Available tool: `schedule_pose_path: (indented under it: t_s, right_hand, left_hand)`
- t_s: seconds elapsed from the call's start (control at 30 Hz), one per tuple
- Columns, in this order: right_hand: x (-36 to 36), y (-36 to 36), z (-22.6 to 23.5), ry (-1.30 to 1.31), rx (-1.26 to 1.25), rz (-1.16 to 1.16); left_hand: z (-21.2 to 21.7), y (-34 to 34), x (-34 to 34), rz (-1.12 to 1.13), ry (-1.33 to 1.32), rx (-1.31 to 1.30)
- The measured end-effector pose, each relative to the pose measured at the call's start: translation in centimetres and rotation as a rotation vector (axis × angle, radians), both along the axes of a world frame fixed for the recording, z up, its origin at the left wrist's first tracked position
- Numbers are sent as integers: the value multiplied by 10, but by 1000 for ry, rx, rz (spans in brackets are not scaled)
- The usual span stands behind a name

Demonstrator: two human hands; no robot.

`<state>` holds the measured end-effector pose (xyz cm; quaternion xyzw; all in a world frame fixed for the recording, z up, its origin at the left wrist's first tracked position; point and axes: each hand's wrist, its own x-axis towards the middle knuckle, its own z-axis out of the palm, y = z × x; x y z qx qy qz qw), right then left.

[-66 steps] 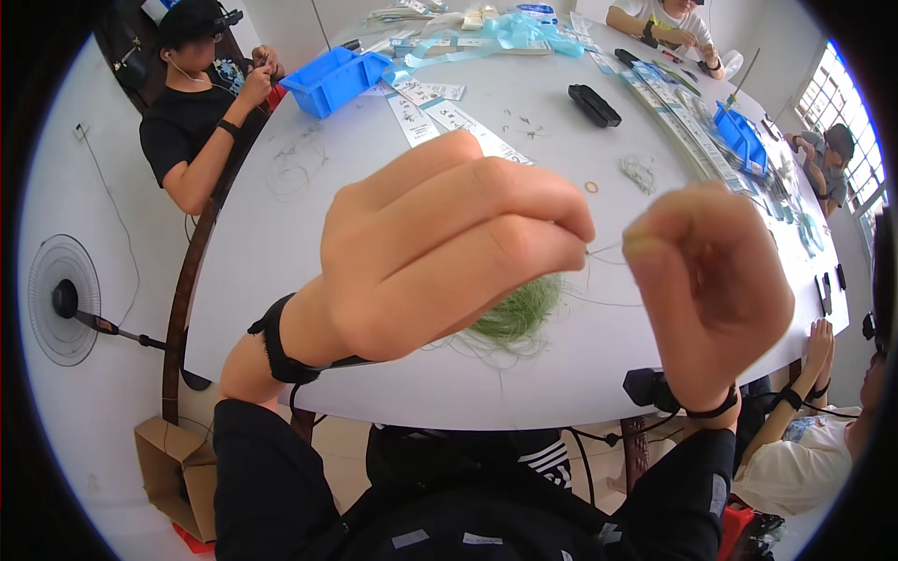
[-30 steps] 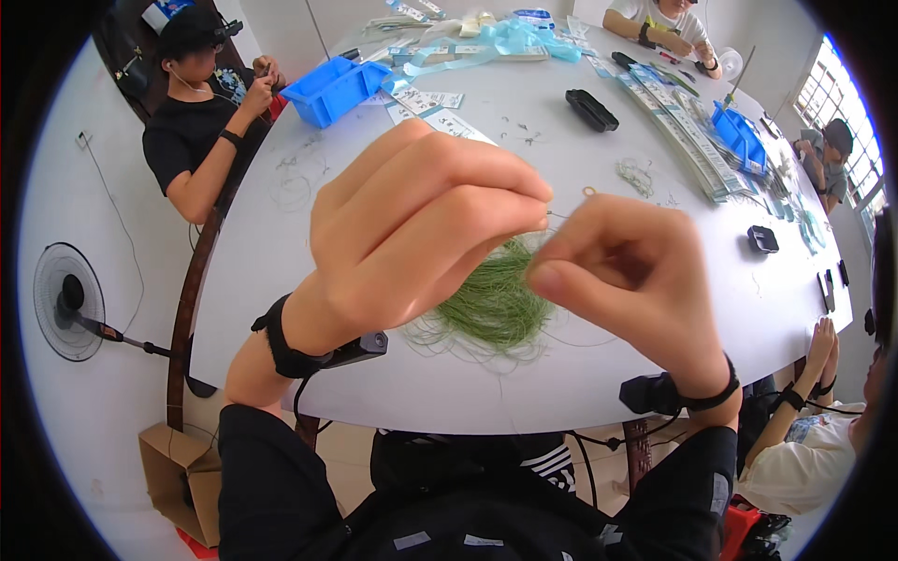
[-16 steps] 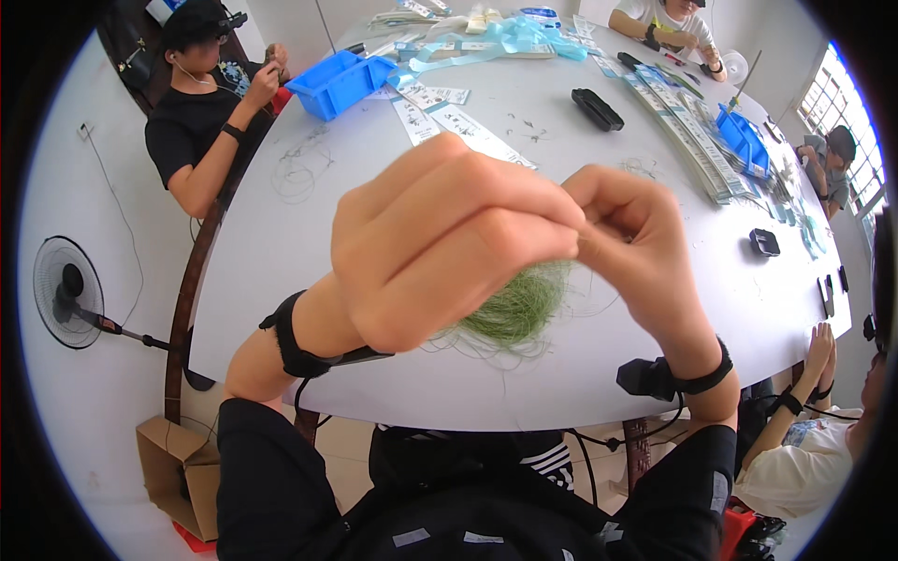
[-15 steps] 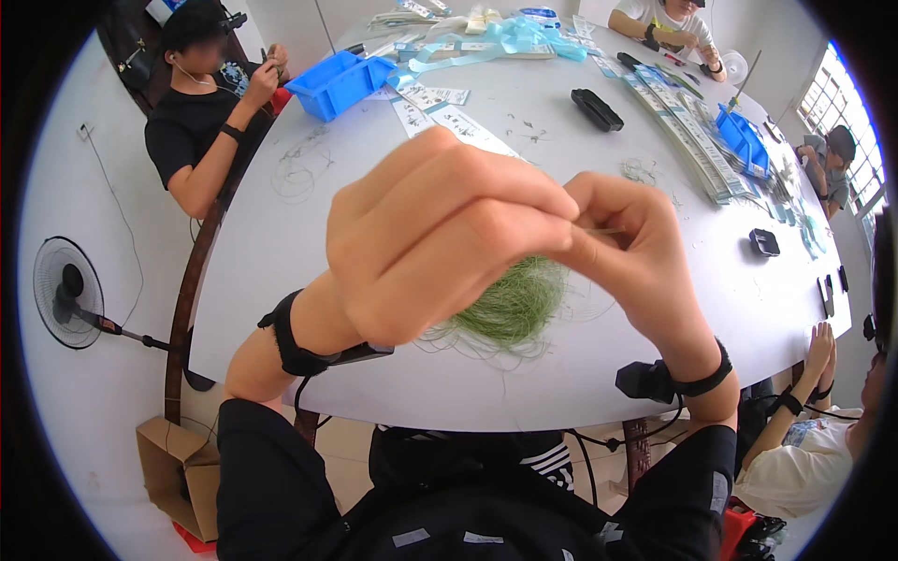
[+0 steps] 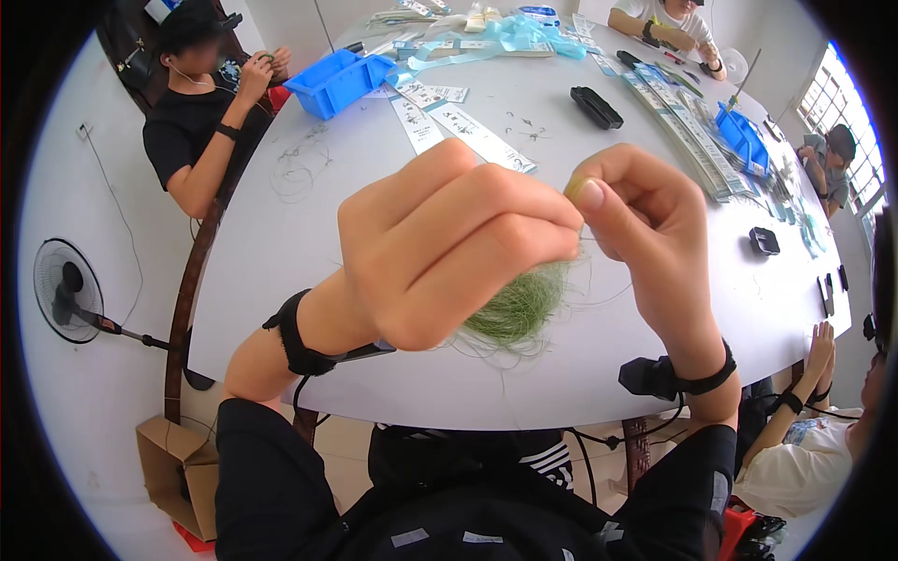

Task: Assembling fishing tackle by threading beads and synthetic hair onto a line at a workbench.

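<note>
Raised over the table, my left hand is closed, its fingers bent and pressed together toward the right. At their tips my right hand pinches with thumb and index finger, the other fingers curled. Whatever lies between the fingertips is too small or hidden to name. Below and behind my hands a loose tangle of fine green strands rests on the white table, partly covered by my left hand. Both wrists wear black straps.
A blue bin stands far left, beside printed card strips. Light blue ribbon lies at the back. A black tray, a smaller black tray and another blue bin are to the right. Several people sit around the table.
My right hand has shifted up and slightly right, its thumb turned so the nail shows. My left hand has moved a little right and down. The fingertips still meet or nearly meet.
</note>
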<state>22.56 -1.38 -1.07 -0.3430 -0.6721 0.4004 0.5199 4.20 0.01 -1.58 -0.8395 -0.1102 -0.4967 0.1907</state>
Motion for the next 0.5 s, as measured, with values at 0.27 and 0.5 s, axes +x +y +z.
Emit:
schedule_pose_path:
  t_s: [0.27, 0.5]
  right_hand:
    - [-6, -1, -12, 45, -206, 190]
    - [2, -19, 6, -221, -58, 97]
  left_hand:
    - [2, -1, -1, 4, -11, -22]
    - [12, 2, -13, 89, 14, 16]
